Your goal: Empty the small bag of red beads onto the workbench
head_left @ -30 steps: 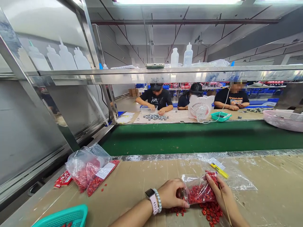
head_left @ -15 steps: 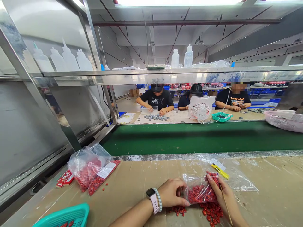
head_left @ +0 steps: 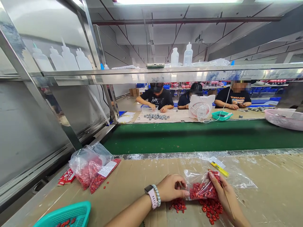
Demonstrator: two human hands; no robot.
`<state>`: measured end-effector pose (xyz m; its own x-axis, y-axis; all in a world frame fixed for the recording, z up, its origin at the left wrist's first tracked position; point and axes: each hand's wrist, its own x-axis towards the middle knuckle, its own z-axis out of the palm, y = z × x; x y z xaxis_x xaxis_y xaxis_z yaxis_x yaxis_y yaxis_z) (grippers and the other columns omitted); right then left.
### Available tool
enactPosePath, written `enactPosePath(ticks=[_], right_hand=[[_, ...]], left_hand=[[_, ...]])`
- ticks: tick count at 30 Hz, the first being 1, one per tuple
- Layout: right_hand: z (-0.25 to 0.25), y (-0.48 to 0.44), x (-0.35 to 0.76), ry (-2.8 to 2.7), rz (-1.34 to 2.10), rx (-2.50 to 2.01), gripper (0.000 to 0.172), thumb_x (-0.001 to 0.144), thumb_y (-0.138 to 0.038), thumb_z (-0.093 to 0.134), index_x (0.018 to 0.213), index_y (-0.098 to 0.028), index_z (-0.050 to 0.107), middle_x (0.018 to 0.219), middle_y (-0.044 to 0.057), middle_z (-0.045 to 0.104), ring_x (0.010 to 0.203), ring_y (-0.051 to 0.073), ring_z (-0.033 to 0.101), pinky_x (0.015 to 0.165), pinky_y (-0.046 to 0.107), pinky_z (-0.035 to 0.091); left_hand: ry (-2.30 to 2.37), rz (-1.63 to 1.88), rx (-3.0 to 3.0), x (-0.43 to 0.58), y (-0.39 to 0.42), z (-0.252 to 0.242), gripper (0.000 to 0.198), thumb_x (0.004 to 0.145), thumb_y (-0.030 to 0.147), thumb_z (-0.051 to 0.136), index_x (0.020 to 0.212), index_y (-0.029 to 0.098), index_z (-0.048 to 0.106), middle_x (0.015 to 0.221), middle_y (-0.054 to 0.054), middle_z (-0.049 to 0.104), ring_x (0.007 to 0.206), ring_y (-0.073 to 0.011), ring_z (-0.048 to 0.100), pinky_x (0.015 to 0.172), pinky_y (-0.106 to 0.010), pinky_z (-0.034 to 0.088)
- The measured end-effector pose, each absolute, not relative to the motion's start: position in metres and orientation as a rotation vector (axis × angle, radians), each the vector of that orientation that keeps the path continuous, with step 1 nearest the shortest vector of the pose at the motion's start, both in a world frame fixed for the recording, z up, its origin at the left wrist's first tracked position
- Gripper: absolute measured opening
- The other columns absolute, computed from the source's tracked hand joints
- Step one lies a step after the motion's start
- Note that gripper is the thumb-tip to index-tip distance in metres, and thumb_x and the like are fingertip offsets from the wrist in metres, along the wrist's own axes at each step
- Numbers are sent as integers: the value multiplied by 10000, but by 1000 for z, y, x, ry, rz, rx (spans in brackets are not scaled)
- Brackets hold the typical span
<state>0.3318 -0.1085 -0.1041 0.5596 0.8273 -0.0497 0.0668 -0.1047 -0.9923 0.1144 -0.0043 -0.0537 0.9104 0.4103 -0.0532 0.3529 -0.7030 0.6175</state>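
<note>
A clear plastic bag (head_left: pixel 199 189) partly filled with small red pieces lies tilted between my hands, just above the work surface. My left hand (head_left: pixel 168 188), wearing a watch and a beaded bracelet, is closed with thumb and fingers at the bag's left edge. Around the bag's right end my right hand (head_left: pixel 224 196) is wrapped, thumb on top. A thin wooden stick (head_left: pixel 227 201) lies along that hand's palm. Beneath the bag are a small heap of red bits (head_left: pixel 179 205) on the left and a pile of larger red pieces (head_left: pixel 212 212) on the right.
A yellow utility knife (head_left: pixel 219 169) lies by a flat clear bag (head_left: pixel 240 179). Bags of red pieces (head_left: pixel 94 170) sit at left, above a teal basket (head_left: pixel 82 208). Beyond runs a green conveyor belt (head_left: pixel 180 138); several people work across it. A metal shelf (head_left: pixel 146 73) spans overhead.
The bag and both hands have risen very slightly in the view, and more of the small red heap shows below. The grip on the bag looks the same.
</note>
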Motion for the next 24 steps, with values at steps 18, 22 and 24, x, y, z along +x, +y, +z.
enactPosePath(ticks=[18, 22, 24], right_hand=[[-105, -108, 330, -737, 777, -1441, 429, 839, -560, 542, 988, -158, 562, 839, -6, 565, 721, 135, 539, 660, 288, 440], [-95, -108, 323, -711, 784, -1455, 437, 828, -578, 543, 951, -159, 566, 883, 9, 575, 778, 153, 549, 671, 292, 447], [-95, -108, 322, -712, 786, -1463, 443, 825, -583, 543, 943, -157, 570, 911, 15, 579, 791, 156, 548, 679, 295, 445]], left_hand=[[445, 67, 2449, 122, -6, -42, 301, 877, 396, 532, 1061, 160, 567, 1043, -46, 603, 904, -172, 599, 784, -376, 508], [467, 6, 2500, 123, -6, -50, 300, 866, 402, 547, 1033, 153, 567, 995, -37, 604, 834, -151, 601, 725, -341, 517], [473, -14, 2523, 122, -5, -52, 282, 867, 395, 547, 1005, 150, 572, 969, -32, 605, 820, -146, 599, 712, -331, 516]])
